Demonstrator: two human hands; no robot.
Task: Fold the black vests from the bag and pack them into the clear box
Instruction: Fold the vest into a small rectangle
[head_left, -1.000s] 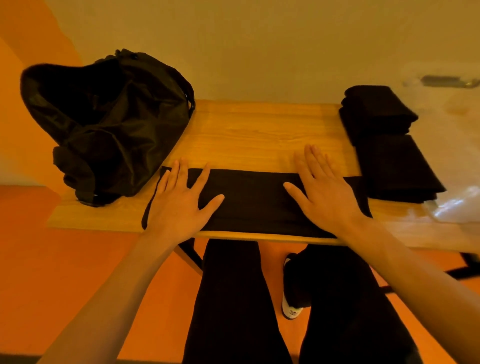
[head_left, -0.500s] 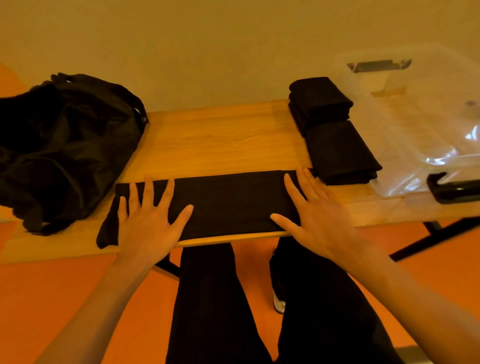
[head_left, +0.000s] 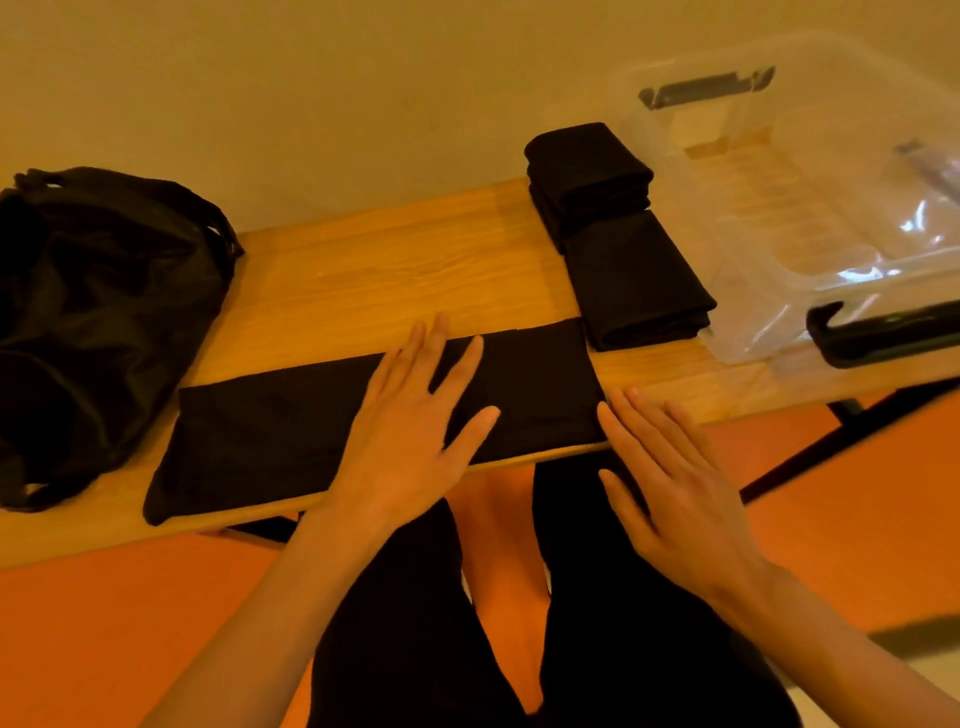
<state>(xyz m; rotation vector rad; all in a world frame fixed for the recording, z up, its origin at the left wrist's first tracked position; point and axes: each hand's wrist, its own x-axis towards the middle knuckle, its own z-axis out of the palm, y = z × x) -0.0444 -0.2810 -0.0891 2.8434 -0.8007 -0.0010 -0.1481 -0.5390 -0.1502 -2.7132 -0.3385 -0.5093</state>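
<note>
- Black vest (head_left: 270, 431) lies as a long flat strip along the table's (head_left: 389, 260) near edge.
- Left hand (head_left: 410, 441): flat, fingers spread, pressing mid-strip.
- Right hand (head_left: 670, 488): open, fingers straight, tips at the strip's 3 o'clock end; contact unclear.
- Folded vests (head_left: 634, 280) at 1 o'clock, clear box (head_left: 779, 218) at 2, bag (head_left: 104, 312) at 9.
- Step, as judged: mid-fold. The next move probably calls for lifting one end over the pinned middle, edges squared.
</note>
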